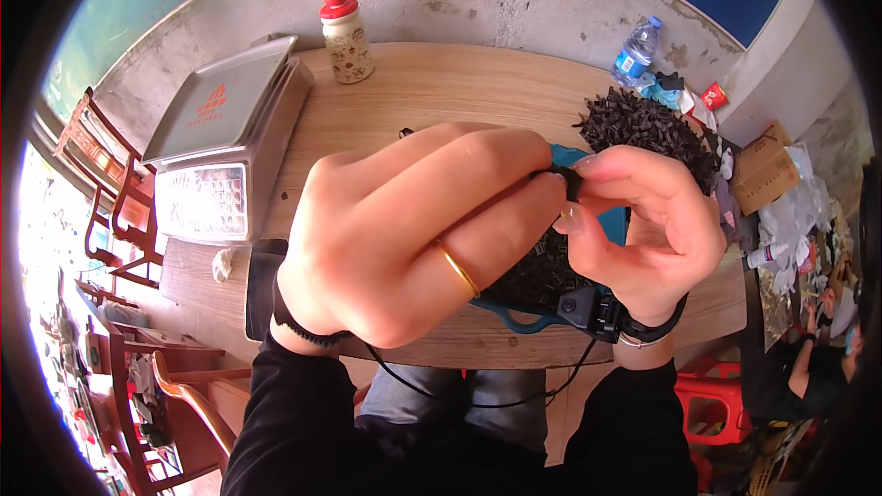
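Fingers of the left hand [413, 230] close together on a small black piece [571, 182], which sits right at the fingertips, so it lies within this grip rather than off to one side. The thumb on that side is hidden behind the knuckles. The right hand [652, 220] comes at the piece from the right, index tip above it and thumb tip below; whether those two press on it, I cannot tell. Both hands are equally near, the piece lying between them. The short part that shows slants slightly down toward the right hand, but skin covers the rest, so its full long axis cannot be judged.

Beneath the grip is a blue tray [614, 223] holding loose dark pieces [542, 280]. Beyond it, to the right, a heap of dark strips [634, 124] rests on the wooden surface [459, 83]. Well left of the grip stands a weighing scale [216, 119]; farther away and to the left is a red-topped bottle [347, 37]. Nearer the body, just below the right hand, a small black device [593, 310] sits at the wrist.
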Action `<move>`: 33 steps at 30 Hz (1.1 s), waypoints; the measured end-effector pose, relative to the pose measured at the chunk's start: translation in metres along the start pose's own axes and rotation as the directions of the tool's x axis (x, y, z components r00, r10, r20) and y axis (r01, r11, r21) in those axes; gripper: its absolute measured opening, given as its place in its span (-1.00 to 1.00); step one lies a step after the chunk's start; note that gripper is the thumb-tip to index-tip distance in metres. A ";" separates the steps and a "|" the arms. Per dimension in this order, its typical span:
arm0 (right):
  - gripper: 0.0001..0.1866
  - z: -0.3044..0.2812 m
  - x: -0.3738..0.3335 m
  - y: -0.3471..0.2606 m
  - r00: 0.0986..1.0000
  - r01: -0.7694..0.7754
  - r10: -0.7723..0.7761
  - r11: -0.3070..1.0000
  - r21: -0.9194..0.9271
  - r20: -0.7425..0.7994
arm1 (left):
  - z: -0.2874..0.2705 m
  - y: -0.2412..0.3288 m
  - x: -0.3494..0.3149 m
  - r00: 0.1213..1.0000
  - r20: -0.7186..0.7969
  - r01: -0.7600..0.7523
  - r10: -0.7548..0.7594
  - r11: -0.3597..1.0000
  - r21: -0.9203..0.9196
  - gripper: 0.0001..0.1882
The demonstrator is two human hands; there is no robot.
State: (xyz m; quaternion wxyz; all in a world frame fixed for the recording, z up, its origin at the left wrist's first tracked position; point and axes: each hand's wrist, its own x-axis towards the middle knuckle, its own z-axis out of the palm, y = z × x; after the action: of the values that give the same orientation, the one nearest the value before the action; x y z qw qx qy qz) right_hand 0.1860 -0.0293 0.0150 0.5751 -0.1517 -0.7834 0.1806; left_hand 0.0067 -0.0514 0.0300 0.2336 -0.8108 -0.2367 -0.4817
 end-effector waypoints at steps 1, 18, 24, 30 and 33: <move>-0.70 -0.001 0.000 0.000 1.000 -0.011 0.011 1.000 -0.022 0.007 | 0.001 0.000 0.000 1.000 -0.005 0.001 -0.001 1.000 -0.014 -0.74; -0.80 -0.002 0.001 0.000 0.983 -0.184 0.164 0.925 0.332 0.087 | 0.007 -0.013 0.000 0.995 -0.097 -0.002 -0.029 0.951 -0.310 -0.85; -0.87 -0.004 0.003 -0.002 0.927 -0.367 0.352 0.769 0.523 0.133 | 0.008 -0.015 0.001 0.991 -0.132 -0.055 0.020 0.963 -0.265 -0.85; -0.82 -0.006 0.003 0.000 0.889 -0.458 0.393 0.767 0.449 0.234 | 0.016 -0.017 0.001 0.990 -0.130 -0.086 0.046 0.944 -0.320 -0.81; -0.83 -0.007 0.002 -0.001 0.868 -0.496 0.436 0.721 0.484 0.239 | 0.016 -0.011 0.002 0.994 -0.102 -0.009 -0.034 0.921 -0.388 -0.71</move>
State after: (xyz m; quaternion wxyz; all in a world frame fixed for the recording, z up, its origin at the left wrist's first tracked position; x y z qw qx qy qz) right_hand 0.1919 -0.0292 0.0189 0.4867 -0.1690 -0.6686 0.5363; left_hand 0.0112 -0.0326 0.0268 0.0776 -0.8126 -0.1289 -0.5630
